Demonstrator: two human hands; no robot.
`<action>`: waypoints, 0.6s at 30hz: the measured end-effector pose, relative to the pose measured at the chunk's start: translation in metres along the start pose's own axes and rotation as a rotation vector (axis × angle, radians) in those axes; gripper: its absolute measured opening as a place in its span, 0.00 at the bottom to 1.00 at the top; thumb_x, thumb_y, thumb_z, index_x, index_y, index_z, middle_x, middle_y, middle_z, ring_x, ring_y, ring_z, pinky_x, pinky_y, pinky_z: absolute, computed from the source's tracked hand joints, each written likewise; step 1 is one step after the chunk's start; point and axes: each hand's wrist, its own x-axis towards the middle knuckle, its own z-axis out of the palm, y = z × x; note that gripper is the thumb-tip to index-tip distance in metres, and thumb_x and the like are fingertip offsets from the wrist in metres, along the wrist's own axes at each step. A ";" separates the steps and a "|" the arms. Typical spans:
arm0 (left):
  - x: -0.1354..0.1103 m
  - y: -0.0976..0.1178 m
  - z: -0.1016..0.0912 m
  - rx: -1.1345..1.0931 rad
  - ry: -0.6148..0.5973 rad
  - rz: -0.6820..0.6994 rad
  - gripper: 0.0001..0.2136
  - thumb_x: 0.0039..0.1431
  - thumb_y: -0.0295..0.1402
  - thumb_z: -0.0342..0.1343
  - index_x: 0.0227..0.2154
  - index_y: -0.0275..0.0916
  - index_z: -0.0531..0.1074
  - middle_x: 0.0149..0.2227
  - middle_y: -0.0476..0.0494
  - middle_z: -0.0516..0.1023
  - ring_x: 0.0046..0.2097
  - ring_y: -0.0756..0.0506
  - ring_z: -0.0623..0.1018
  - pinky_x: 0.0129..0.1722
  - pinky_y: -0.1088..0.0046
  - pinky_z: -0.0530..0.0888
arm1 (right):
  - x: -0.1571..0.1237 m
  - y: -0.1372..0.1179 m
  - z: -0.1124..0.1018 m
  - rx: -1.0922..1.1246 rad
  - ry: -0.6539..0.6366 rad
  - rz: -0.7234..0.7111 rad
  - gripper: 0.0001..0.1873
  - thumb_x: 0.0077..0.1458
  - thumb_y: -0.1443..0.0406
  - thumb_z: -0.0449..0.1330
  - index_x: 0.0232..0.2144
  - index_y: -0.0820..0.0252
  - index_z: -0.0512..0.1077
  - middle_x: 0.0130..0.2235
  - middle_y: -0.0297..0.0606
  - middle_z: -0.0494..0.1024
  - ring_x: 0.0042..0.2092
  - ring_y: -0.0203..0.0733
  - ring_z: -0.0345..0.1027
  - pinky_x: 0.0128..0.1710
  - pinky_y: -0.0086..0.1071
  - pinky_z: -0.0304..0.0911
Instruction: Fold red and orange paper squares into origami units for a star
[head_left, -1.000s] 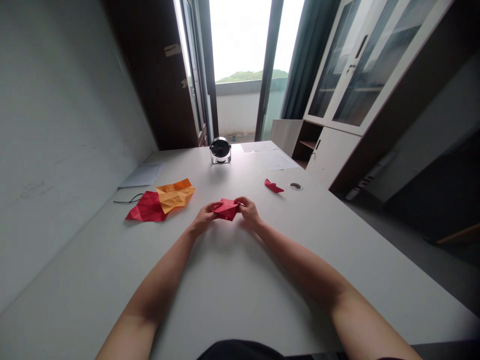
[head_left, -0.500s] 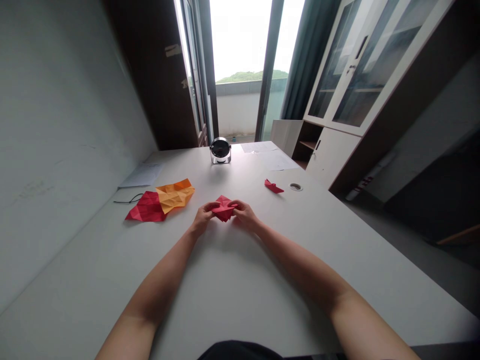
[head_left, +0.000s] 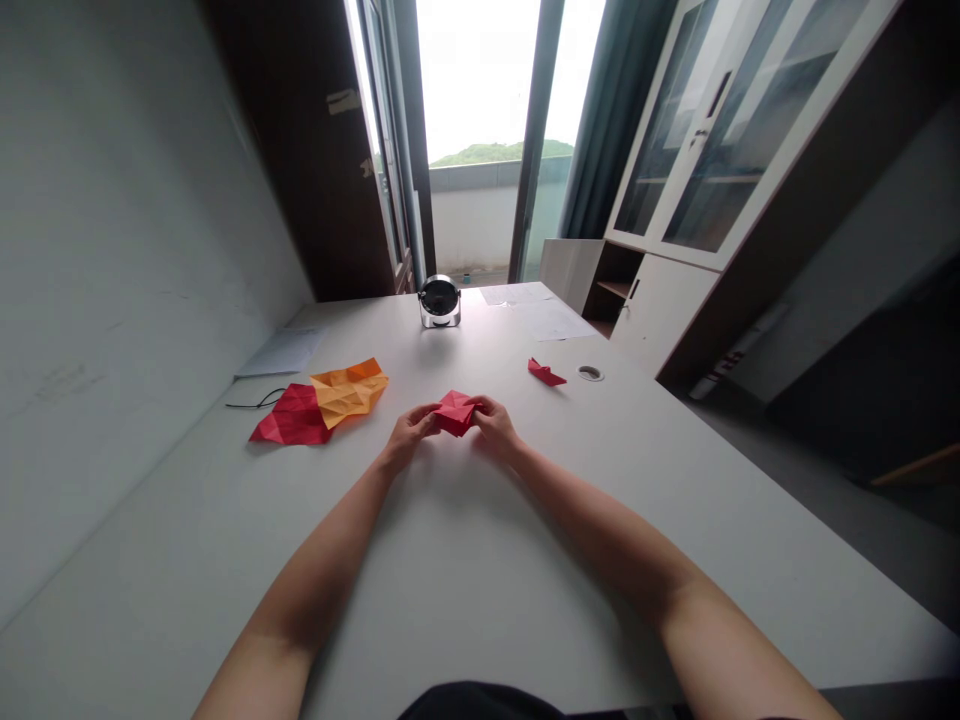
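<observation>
Between my two hands is a folded piece of red origami paper (head_left: 455,412), a little above or on the white table. My left hand (head_left: 412,428) grips its left side with thumb and fingers. At its right side, my right hand (head_left: 491,420) pinches the edge. The paper's underside and some fingertips are hidden. To the left lie a creased red sheet (head_left: 294,418) and a creased orange sheet (head_left: 351,388) that overlaps it. A small red folded paper boat (head_left: 546,373) rests to the right, apart from my hands.
A round black-and-silver device on a stand (head_left: 439,301) stands at the table's far side. White papers (head_left: 559,321) lie at the far right, others (head_left: 281,352) by the left wall. A cable hole (head_left: 590,373) is near the right edge, and a thin black cord (head_left: 255,404) lies left.
The red paper between my hands has changed shape: its lower points no longer show and it looks more compact, with a flat front face. Both hands still hold its sides.
</observation>
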 end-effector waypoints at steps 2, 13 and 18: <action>0.000 -0.001 -0.001 0.003 0.011 0.003 0.25 0.51 0.44 0.66 0.50 0.35 0.76 0.43 0.36 0.81 0.42 0.42 0.80 0.47 0.58 0.76 | 0.001 0.003 -0.001 -0.010 0.011 0.008 0.13 0.45 0.63 0.59 0.35 0.61 0.73 0.30 0.34 0.77 0.30 0.37 0.70 0.31 0.32 0.68; 0.003 -0.005 0.001 -0.084 0.093 0.041 0.21 0.48 0.41 0.68 0.44 0.35 0.77 0.42 0.40 0.80 0.42 0.42 0.80 0.52 0.53 0.75 | 0.004 0.005 -0.003 0.017 0.028 0.005 0.16 0.42 0.65 0.56 0.37 0.60 0.73 0.33 0.34 0.77 0.31 0.39 0.72 0.34 0.34 0.71; 0.004 -0.006 -0.001 -0.080 0.085 0.042 0.17 0.48 0.37 0.67 0.40 0.35 0.75 0.37 0.43 0.79 0.40 0.44 0.80 0.52 0.53 0.75 | 0.000 0.000 0.000 0.002 0.007 -0.005 0.15 0.45 0.64 0.58 0.38 0.60 0.73 0.32 0.34 0.77 0.30 0.37 0.70 0.33 0.34 0.70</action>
